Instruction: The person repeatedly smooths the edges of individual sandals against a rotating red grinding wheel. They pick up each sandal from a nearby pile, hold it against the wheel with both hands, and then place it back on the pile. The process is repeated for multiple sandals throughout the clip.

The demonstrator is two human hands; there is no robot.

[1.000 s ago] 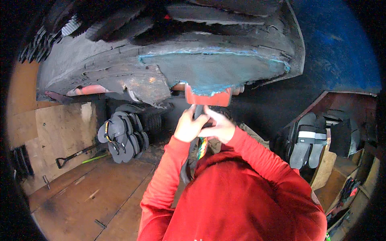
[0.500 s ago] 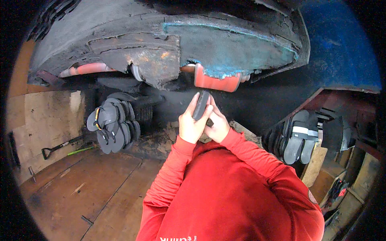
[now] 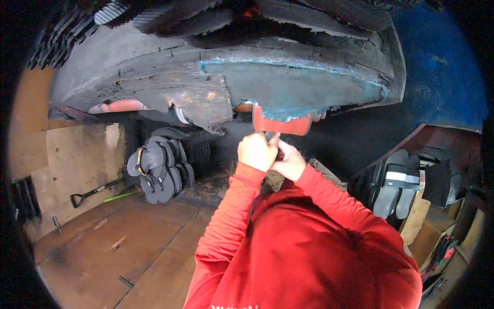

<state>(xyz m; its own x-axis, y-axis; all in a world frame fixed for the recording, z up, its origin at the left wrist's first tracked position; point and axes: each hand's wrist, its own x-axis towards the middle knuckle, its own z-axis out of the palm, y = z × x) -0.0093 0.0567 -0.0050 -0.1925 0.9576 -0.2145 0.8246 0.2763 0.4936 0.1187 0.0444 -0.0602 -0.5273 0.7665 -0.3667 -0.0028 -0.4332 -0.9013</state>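
Just below a red sanding roller, both my hands are closed on a dark grey sandal sole. Only a small part of the sole shows between my fingers, close under the roller; whether it touches cannot be told. My left hand wraps it from the left, back of the hand upward. Close beside it, my right hand grips from the right, with its thumb near the sole's top end. A torn dark cover with blue edges hangs over the roller.
Several grey flip-flops hang in a bunch to the left. Slide sandals with light straps are stacked at the right beside a wooden board. Another red roller shows under the cover's left part. A black-handled tool leans by the wall.
My hands have moved forward with the sole, up to the underside of the red roller. The sole has turned and is now mostly covered by my fingers. The whole view has shifted slightly.
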